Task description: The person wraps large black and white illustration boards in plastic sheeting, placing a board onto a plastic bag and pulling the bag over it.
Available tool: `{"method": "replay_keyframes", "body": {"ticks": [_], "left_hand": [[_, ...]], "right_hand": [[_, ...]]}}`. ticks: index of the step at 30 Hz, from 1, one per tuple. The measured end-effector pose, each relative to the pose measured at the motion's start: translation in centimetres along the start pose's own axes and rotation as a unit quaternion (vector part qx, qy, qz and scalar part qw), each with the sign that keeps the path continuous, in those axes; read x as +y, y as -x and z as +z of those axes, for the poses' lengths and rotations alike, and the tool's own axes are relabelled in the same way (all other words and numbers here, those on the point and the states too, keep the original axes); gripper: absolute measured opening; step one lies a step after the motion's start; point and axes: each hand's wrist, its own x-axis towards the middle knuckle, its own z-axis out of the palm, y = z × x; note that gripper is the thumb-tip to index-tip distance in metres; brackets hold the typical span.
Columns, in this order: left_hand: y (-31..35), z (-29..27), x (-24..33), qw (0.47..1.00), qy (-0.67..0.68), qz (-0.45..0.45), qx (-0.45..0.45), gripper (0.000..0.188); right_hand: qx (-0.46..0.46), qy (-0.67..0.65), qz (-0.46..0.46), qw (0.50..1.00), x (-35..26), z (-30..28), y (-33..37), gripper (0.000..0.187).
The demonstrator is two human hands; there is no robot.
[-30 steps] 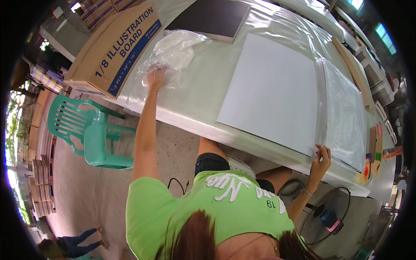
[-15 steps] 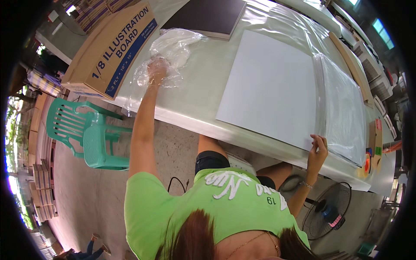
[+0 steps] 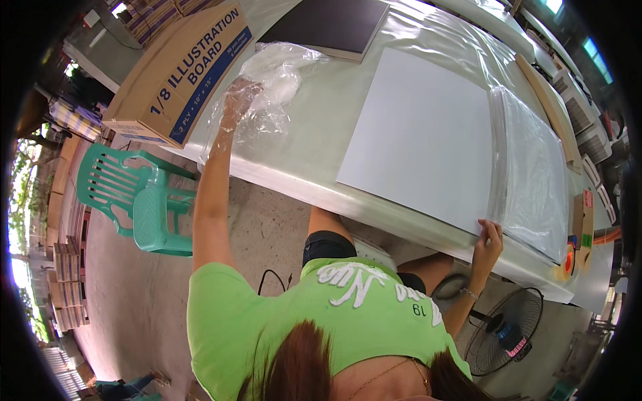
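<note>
My left hand (image 3: 239, 101) is at the table's left side, among a loose crumpled clear plastic bag (image 3: 271, 73). The film drapes over my fingers and wrist, and my fingers look closed on it. My right hand (image 3: 489, 242) is at the near right corner of a large white board (image 3: 414, 134) lying flat on the table. Its fingers are bent, with thumb and fingertips at the board's edge. Right beside the board lies a flat stack in clear plastic wrapping (image 3: 531, 174).
A long cardboard box (image 3: 180, 73) stands at the table's left edge, by a dark flat board stack (image 3: 328, 27). Tape rolls (image 3: 567, 262) and a small carton (image 3: 583, 224) sit at the right. A green chair (image 3: 157, 200) and a fan (image 3: 505, 327) flank me.
My left hand has shifted slightly left and away from me within the plastic, which now covers more of my wrist. My right hand stays at the board's corner. The view has shifted slightly.
</note>
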Motion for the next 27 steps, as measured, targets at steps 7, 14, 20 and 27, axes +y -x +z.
{"method": "replay_keyframes", "body": {"ticks": [7, 14, 20, 27], "left_hand": [[-1.7, -0.6, 1.7, 0.991, 0.093, -0.079, 0.060, 0.016], [-0.5, 0.0, 0.0, 0.979, -0.077, 0.157, 0.105, 0.016], [0.3, -0.3, 1.4, 0.992, 0.033, -0.102, 0.068, 0.022], [2.6, -1.1, 6.3, 0.950, 0.185, -0.205, 0.143, 0.035]], "right_hand": [[-0.001, 0.007, -0.002, 1.000, 0.2, 0.4, -0.1, 0.015], [-0.013, 0.003, -0.005, 1.000, 0.0, 0.9, 0.0, 0.015], [-0.007, 0.019, -0.023, 1.000, 0.3, 1.3, 0.1, 0.013], [0.014, 0.001, -0.020, 1.000, 0.8, 1.9, 0.3, 0.011]]}}
